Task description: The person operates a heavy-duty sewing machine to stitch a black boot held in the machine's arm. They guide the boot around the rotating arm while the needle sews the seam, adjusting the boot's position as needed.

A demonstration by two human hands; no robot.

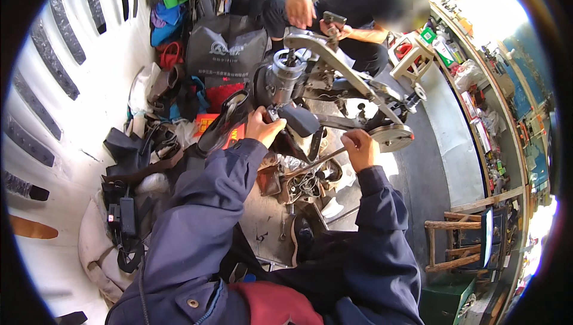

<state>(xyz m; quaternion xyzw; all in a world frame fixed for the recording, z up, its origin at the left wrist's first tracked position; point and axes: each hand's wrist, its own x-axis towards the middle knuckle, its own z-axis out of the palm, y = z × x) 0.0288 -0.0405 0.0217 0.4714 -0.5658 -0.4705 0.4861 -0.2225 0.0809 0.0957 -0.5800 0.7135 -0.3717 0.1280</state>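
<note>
A hand-cranked sewing machine [335, 62], grey and worn, stands in front of me with its round metal head at the left and a flywheel [394, 137] at the right. My left hand [264, 128] is closed at the lower end of the head, thumb pressed on the edge of a black leather-like piece [299, 119]. That piece sits under the head; its full shape is hidden. Beside the flywheel's left rim, my right hand [361, 149] has its fingers curled together. What they grip cannot be made out. A metal bar [316, 163] slants below this hand.
Across the machine sits another person, one hand [299, 7] on a knee, the other holding a phone [334, 19]. A black bag [225, 47] and piled shoes and scraps lie left. At right are a plastic stool [412, 56], a wooden stool [456, 241] and a cluttered shelf [477, 110].
</note>
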